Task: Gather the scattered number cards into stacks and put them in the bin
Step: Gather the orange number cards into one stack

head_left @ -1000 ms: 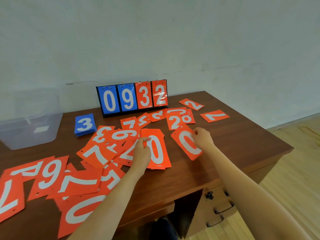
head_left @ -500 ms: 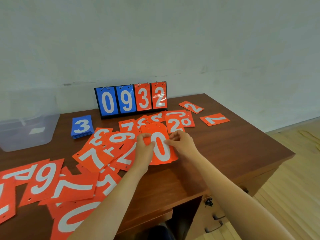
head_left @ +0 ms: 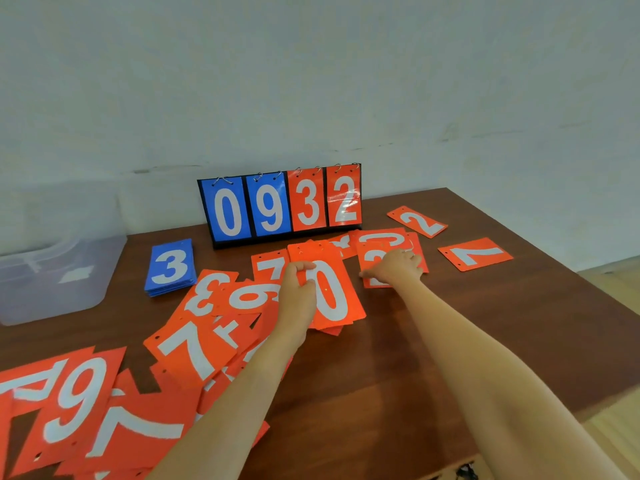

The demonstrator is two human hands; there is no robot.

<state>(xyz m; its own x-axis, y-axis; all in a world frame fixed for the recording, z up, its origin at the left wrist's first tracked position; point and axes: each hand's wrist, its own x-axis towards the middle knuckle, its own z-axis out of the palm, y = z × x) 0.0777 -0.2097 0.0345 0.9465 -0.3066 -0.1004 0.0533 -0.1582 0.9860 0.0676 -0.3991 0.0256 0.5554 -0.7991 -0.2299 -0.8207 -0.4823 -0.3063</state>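
Note:
Orange number cards lie scattered over the brown table [head_left: 485, 323]. My left hand [head_left: 297, 295] grips the left edge of a small orange stack [head_left: 334, 296] with a 0 on top, at the table's middle. My right hand [head_left: 394, 268] rests fingers-down on an orange 2 card [head_left: 372, 263] just right of that stack, touching it. Loose cards, a 2 [head_left: 417, 221] and a 7 [head_left: 475, 254], lie farther right. Many overlapping orange cards [head_left: 194, 344] spread to the left and front left. A clear plastic bin [head_left: 52, 278] stands at the far left.
A neat blue card stack [head_left: 169, 266] with a 3 on top sits between the bin and the orange cards. A flip scoreboard [head_left: 280, 202] reading 0932 stands at the back against the wall. The table's right edge drops to a wooden floor [head_left: 616, 282].
My right hand laid the 0 card onto the stack held by my left hand, then let go and moved right onto the 2 card. The left hand kept its hold.

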